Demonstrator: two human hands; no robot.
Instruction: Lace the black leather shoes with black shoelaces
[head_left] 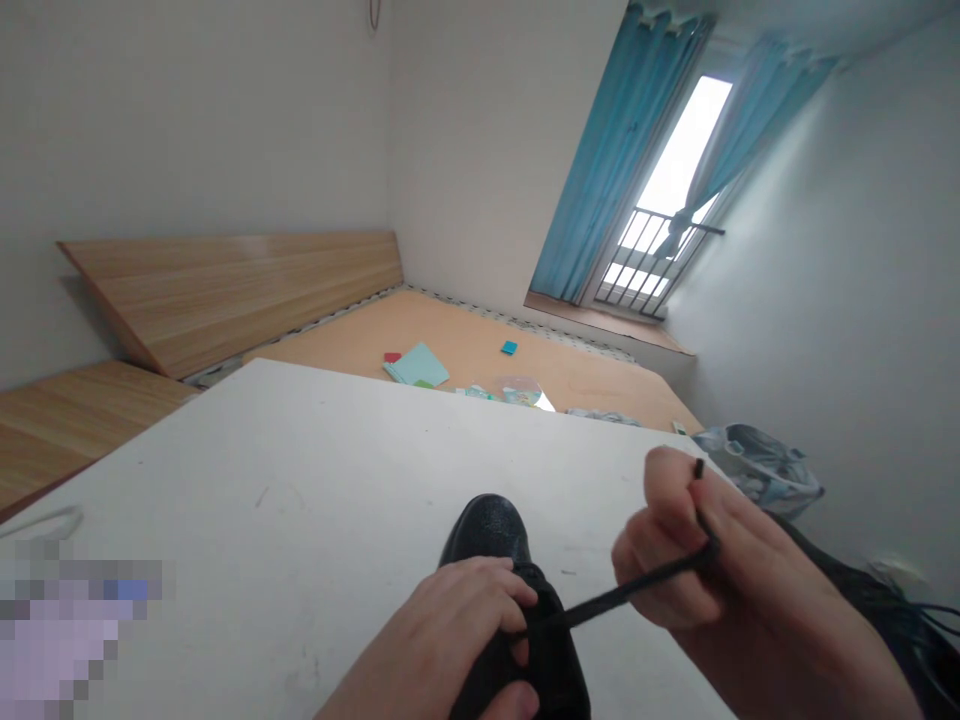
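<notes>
A black shoe [491, 525] rests on the white tabletop, its shiny toe pointing away from me. My left hand [457, 620] lies over the shoe's upper from the left, fingers curled onto the lacing area and gripping it. Off to the right, my right hand [675, 560] is closed around a black shoelace [622, 598]. The lace stretches taut from the shoe to this hand, and its tip pokes up above the thumb. Part of the shoe's opening and lacing is hidden under my left hand.
The white table [360, 450] spans the foreground. Behind it, an orange-covered bed [465, 320] holds papers and small items. A patterned bag [761, 465] stands beyond the table's right edge. Black items with cords [892, 620] sit at lower right. A blurred purple thing [52, 650] lies at lower left.
</notes>
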